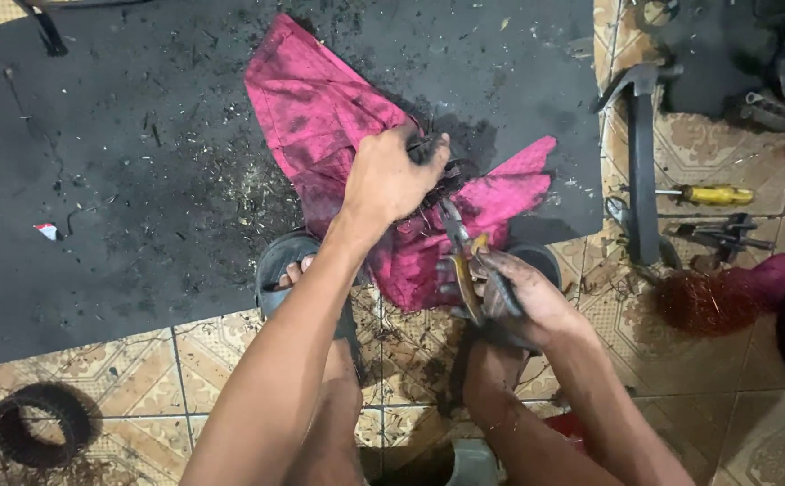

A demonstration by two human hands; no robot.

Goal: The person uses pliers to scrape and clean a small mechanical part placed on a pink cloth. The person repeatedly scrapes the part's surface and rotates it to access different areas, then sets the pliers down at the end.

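The left hand (pixel 390 180) has its grip closed around a small dark metal part (pixel 437 171), held just above a crumpled pink cloth (pixel 320 108) that lies on a black mat (pixel 95 180) on the tiled floor (pixel 140 378). The right hand (pixel 523 301) grips the handles of a pair of pliers (pixel 460 247) (yellow-handled, greasy), whose nose points up at the part. Off to the right lie a hammer (pixel 641 153) and a yellow-handled screwdriver (pixel 712 194), well apart from both hands.
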